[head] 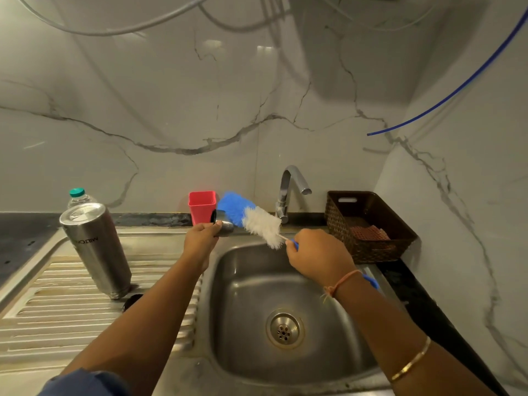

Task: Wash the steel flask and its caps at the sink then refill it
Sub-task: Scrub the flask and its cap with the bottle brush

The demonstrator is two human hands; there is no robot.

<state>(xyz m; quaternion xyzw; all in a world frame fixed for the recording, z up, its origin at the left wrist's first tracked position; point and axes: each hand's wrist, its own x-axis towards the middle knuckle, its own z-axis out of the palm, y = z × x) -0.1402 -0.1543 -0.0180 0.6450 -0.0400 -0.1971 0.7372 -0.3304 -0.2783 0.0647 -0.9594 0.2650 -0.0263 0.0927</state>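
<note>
Both bare forearms reached forward over the sink [248,284], the left one from a blue sleeve [85,381]. The left hand [201,238] was raised near the sink's back rim, thumb and fingers curled round a small steel cap [225,224]. The right hand [320,255], its back upward, gripped the handle of a brush [253,219] with closed fingers. An orange thread [343,281] circled the right wrist, and a gold bangle [411,364] circled the right forearm.

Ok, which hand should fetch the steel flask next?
Left, probably. The steel flask stands on the drainboard nearest the left hand, which holds only a steel cap; the right hand grips the bottle brush.
</note>
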